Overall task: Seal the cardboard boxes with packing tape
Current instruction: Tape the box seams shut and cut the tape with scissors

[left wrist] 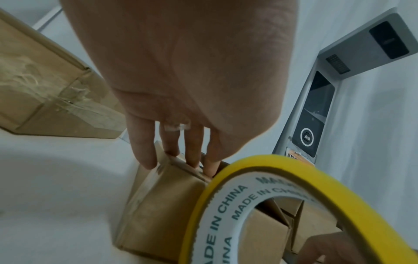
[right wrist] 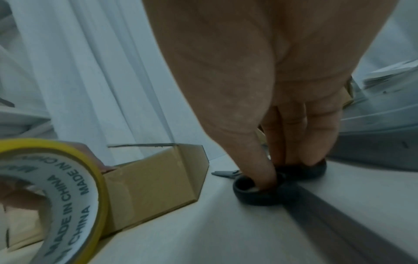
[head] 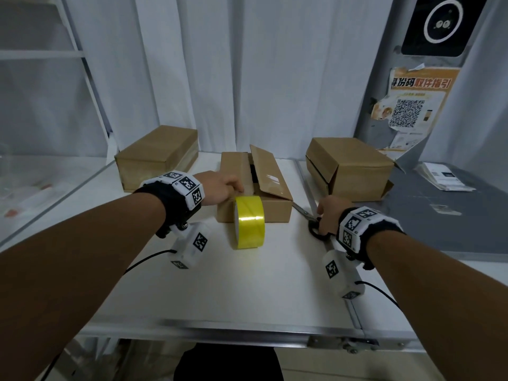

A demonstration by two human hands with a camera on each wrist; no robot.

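Three cardboard boxes stand on the white table (head: 247,292). The middle box (head: 276,211) has its right flap raised; clear tape shines on that flap. My left hand (head: 224,185) presses its straight fingers (left wrist: 192,159) on the box's left flap (left wrist: 162,201). A yellow tape roll (head: 249,224) stands on edge against the box front, also close in the left wrist view (left wrist: 226,205) and the right wrist view (right wrist: 74,178). My right hand (head: 328,213) holds the black handles of scissors (head: 316,232) lying on the table, thumb through one loop (right wrist: 253,192), fingers (right wrist: 294,142) in the other.
A closed box (head: 156,155) sits at the back left, another box (head: 354,169) at the back right. A grey surface (head: 439,224) with papers (head: 445,178) lies to the right. A kiosk with a QR poster (head: 412,111) stands behind. White curtains back the table.
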